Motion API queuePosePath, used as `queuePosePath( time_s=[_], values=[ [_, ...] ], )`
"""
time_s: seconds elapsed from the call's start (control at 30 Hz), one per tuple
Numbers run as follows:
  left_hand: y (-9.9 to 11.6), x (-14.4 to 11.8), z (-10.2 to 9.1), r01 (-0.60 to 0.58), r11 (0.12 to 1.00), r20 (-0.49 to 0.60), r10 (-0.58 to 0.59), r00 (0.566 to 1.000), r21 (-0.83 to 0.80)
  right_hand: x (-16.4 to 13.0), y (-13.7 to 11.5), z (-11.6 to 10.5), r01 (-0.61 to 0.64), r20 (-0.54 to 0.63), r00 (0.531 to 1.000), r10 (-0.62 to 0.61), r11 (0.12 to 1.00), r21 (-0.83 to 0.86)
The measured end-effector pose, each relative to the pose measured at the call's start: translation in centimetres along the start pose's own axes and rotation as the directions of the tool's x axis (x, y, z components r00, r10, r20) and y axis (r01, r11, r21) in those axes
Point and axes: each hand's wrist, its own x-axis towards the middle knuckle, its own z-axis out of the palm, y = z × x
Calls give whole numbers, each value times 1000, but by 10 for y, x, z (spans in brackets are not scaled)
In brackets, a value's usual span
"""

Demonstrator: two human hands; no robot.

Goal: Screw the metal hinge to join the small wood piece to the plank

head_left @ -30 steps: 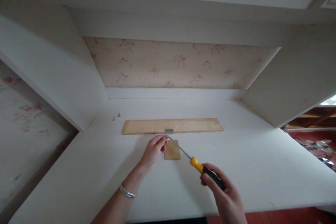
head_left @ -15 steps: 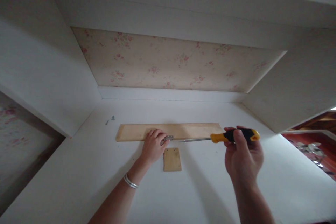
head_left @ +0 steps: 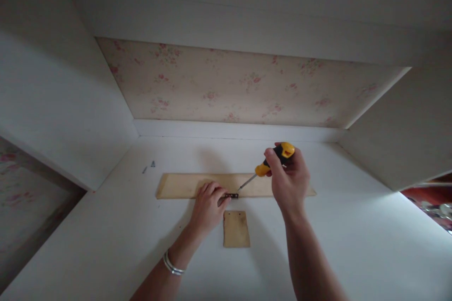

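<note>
A long pale wooden strip (head_left: 183,185) lies across the white desk (head_left: 353,225). At its front edge sits a small metal hinge (head_left: 232,195). My left hand (head_left: 208,207) rests on the strip, fingertips pressing the hinge's left side. My right hand (head_left: 288,179) grips a yellow and black screwdriver (head_left: 271,162) held steeply, its tip down on the hinge. A small square wooden piece (head_left: 236,229) lies just in front of the hinge, apart from both hands.
Two small screws (head_left: 149,166) lie at the back left of the desk. White side panels close in the desk on both sides, with floral wallpaper (head_left: 226,84) behind and a shelf overhead. A red surface shows at the far right.
My right hand swung the screwdriver from low and slanted, through level, up to steep, with its tip set on the hinge. My left hand slid onto the strip and hinge.
</note>
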Motion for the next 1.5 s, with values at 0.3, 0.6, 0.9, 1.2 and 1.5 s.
queuePosePath(
  time_s=[0.3, 0.6, 0.9, 1.2, 1.5],
  values=[
    [0, 3, 0, -36, 997, 31, 34, 999, 62, -5, 13, 5, -10, 28, 1000, 11, 999, -38],
    [-3, 1, 6, -78, 977, 80, 63, 995, 200, 0, 14, -10, -13, 1, 1000, 13, 998, -62],
    [-1, 0, 8, -68, 966, 74, 51, 996, 248, -3, 18, -3, -1, 72, 997, 7, 997, -83],
    [-4, -1, 9, -69, 969, 72, 54, 996, 236, -6, 21, 2, 4, 86, 996, 3, 996, -88],
    [0, 0, 6, -73, 968, 81, 55, 995, 242, -6, 22, 2, 11, 80, 997, 1, 989, -145]
  ],
)
